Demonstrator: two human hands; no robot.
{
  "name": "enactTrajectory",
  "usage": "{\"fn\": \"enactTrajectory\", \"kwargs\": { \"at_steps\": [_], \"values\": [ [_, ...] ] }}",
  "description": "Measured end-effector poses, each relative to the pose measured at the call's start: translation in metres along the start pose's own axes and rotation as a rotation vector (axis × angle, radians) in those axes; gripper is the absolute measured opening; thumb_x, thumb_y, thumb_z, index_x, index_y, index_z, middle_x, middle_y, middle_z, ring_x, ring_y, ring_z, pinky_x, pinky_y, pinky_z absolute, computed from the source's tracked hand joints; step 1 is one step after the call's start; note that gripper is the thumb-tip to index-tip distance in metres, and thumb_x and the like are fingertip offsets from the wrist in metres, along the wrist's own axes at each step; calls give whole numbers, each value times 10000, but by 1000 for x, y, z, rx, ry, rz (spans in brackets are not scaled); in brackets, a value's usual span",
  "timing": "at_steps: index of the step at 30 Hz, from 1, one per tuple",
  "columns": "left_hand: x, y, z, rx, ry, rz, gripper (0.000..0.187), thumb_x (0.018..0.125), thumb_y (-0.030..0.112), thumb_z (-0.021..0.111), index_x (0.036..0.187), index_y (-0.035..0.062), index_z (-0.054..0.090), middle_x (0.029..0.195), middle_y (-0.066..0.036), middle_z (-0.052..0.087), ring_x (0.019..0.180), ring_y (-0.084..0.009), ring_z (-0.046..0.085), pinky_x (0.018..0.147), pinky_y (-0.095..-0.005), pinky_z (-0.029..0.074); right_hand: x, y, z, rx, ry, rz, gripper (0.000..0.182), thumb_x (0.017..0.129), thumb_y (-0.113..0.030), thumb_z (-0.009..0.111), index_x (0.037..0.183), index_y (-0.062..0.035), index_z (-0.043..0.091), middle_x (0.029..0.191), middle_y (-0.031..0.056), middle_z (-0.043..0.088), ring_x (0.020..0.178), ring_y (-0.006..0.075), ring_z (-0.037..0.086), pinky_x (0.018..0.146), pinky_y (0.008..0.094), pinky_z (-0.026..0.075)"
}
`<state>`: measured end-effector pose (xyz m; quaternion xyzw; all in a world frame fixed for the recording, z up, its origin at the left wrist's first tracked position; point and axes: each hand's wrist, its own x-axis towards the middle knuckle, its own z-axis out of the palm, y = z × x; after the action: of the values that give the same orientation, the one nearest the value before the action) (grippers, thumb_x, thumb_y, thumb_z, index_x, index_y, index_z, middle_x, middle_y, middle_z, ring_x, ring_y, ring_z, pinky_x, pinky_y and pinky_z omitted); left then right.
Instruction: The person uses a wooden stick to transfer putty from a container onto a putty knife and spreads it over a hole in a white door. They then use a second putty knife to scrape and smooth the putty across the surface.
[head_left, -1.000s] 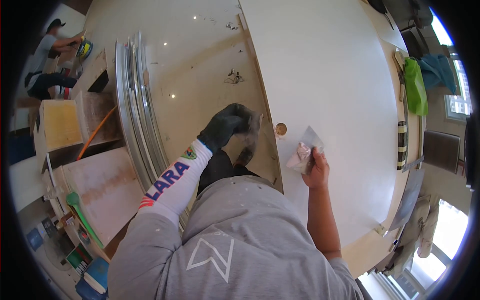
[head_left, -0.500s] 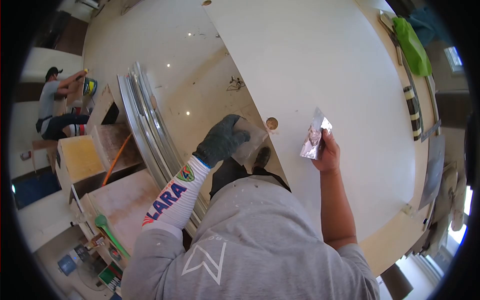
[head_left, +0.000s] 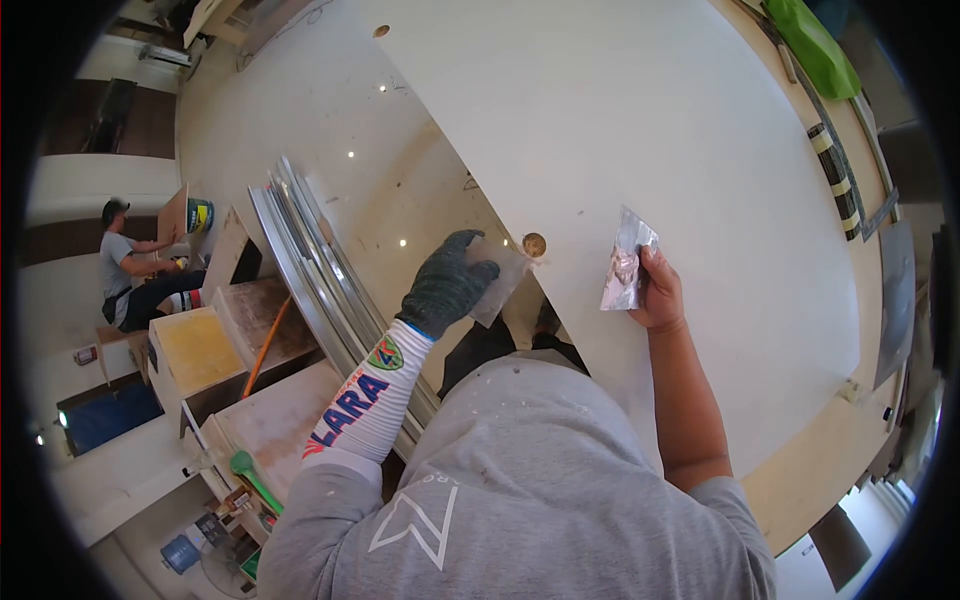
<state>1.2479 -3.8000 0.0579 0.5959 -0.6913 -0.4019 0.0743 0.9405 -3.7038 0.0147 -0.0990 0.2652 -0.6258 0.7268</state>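
My left hand (head_left: 448, 285), in a dark knitted glove, is closed around a thin translucent plate (head_left: 503, 284) with pinkish smears near its tip. The plate is beside the edge of a large white panel (head_left: 700, 130), close to a round brown hole (head_left: 535, 245) in it. Bare, my right hand (head_left: 657, 290) grips a shiny metal putty scraper (head_left: 622, 262) over the panel. Pinkish paste sticks to the scraper's face. Part of its grip is hidden by my fingers.
To the left lie long metal profiles (head_left: 318, 265) and open wooden boxes (head_left: 200, 352). A seated co-worker (head_left: 135, 262) is beyond them near a bucket (head_left: 200, 215). A green bag (head_left: 815, 50) and a striped roll (head_left: 835, 180) lie past the panel's right side.
The view has shifted, so the surroundings appear displaced. Both hands keep their holds, and the scraper is tilted a little more upright. The co-worker's arms have lowered.
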Motion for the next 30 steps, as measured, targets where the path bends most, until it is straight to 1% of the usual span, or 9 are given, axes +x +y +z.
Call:
{"fn": "enactTrajectory", "kwargs": {
  "at_steps": [2, 5, 11, 17, 20, 23, 26, 29, 30],
  "values": [
    [3, -3, 0, -22, 30, 16, 532, 841, 245, 749, 1315, 75, 577, 1116, -198, 673, 998, -306, 676, 896, -397, 539, 1, 0, 0, 3, -3, 0, 386, 1031, -244, 525, 1349, -27, 495, 1184, 108, 659, 1051, 230, 677, 903, 401, 570],
    [8, 2, -7, -45, -13, -48, 561, 844, 249, 739, 1327, 34, 549, 1185, -225, 664, 1072, -346, 665, 938, -414, 527, 1, 1, -7, 7, -35, 4, 387, 1029, -245, 529, 1350, -32, 497, 1177, 106, 662, 1038, 229, 680, 894, 402, 573],
    [21, -3, -16, -35, 54, -62, 548, 839, 252, 747, 1305, 27, 566, 1170, -218, 671, 1069, -339, 667, 931, -413, 532, 0, 0, -6, -10, -1, 10, 390, 1023, -249, 541, 1350, -39, 499, 1171, 104, 663, 1027, 226, 682, 891, 402, 573],
    [26, -19, -24, -85, 237, 128, 493, 840, 241, 741, 1258, 30, 586, 1120, -204, 679, 1042, -334, 671, 905, -395, 535, 1, 0, -6, 1, -17, 8, 401, 1023, -251, 541, 1358, -36, 492, 1186, 107, 661, 1041, 229, 680, 898, 403, 571],
    [9, -9, -28, -218, 138, 96, 419, 856, 212, 725, 1207, 17, 607, 1098, -195, 679, 1004, -337, 670, 885, -387, 535, 1, -1, -3, 12, -26, 10, 395, 1024, -243, 536, 1355, -32, 495, 1200, 111, 660, 1055, 234, 679, 908, 402, 570],
    [1, -11, -27, -132, 92, 118, 310, 885, 153, 688, 1159, 18, 633, 1100, -185, 676, 993, -335, 664, 876, -390, 531, 2, -1, -5, 1, -25, 22, 375, 1027, -224, 529, 1346, -29, 501, 1209, 112, 659, 1065, 236, 677, 917, 404, 568],
    [-6, 1, -33, -28, 244, 560, 261, 908, 94, 638, 1163, 36, 654, 1085, -169, 676, 961, -327, 663, 852, -404, 533, 4, 1, 7, -29, 75, 29, 355, 1028, -214, 530, 1333, -33, 515, 1206, 105, 660, 1067, 232, 674, 918, 400, 566],
    [-26, 54, -39, -76, 275, 714, 295, 871, 32, 656, 1166, 27, 670, 1051, -155, 678, 913, -309, 663, 830, -410, 538, 9, 24, 36, -21, 191, -12, 340, 1023, -218, 554, 1319, -51, 537, 1199, 88, 660, 1072, 209, 661, 916, 371, 552],
    [-29, 61, -37, 10, 265, 801, 315, 857, 13, 651, 1170, 29, 671, 1057, -152, 679, 919, -309, 660, 837, -412, 537, 11, 27, 47, -7, 190, -32, 338, 1022, -217, 555, 1318, -55, 538, 1204, 87, 658, 1079, 205, 658, 917, 367, 549]
  ]
}}
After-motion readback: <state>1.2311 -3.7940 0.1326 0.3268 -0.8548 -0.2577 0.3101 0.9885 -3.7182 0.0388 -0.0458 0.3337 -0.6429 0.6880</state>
